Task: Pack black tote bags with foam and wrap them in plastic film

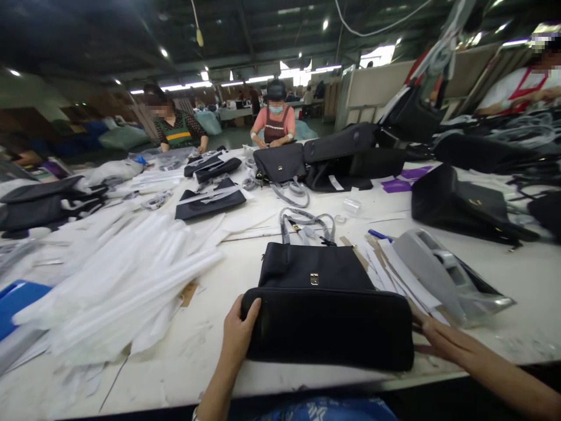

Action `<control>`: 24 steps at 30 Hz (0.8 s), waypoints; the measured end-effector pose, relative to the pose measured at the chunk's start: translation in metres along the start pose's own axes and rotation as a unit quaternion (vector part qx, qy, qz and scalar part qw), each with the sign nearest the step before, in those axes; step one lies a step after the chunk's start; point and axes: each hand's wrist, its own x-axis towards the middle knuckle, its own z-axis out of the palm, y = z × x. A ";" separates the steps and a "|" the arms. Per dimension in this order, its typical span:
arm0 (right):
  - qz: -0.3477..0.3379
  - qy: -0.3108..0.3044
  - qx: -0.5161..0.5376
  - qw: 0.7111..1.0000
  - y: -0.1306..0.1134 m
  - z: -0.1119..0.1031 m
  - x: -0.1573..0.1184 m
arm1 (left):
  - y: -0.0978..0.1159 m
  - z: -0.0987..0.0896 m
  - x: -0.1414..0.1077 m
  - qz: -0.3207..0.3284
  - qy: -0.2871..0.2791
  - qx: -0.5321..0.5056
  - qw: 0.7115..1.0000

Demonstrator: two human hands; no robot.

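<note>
A black handbag (326, 327) lies on the white table at the front edge, its broad bottom facing me and its gold clasp and wrapped handles pointing away. My left hand (240, 327) grips the bag's left end, thumb on the near face and fingers behind the corner. At the right end, my right hand (438, 339) rests against the side with its fingers stretched toward the bag; part of them is hidden behind it.
White wrapping sheets (127, 280) cover the table's left side. A tape dispenser (432, 263) and paper strips (390, 272) lie right of the bag. More black bags (460, 204) stand beyond. Several people work around the table, one person (275, 120) straight across.
</note>
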 end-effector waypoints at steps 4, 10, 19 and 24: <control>0.056 0.030 0.159 0.985 0.015 0.040 -0.021 | 0.003 0.002 -0.002 0.009 0.019 0.014 1.000; 0.028 -0.021 0.456 0.889 -0.007 0.082 -0.022 | -0.004 0.004 -0.004 0.008 0.047 -0.009 0.999; 0.032 0.013 0.632 0.774 -0.008 0.144 -0.021 | -0.007 -0.001 -0.015 -0.033 0.013 -0.047 0.998; 0.068 0.012 0.609 0.790 -0.012 0.166 -0.022 | 0.000 0.003 -0.023 -0.043 -0.017 -0.023 0.999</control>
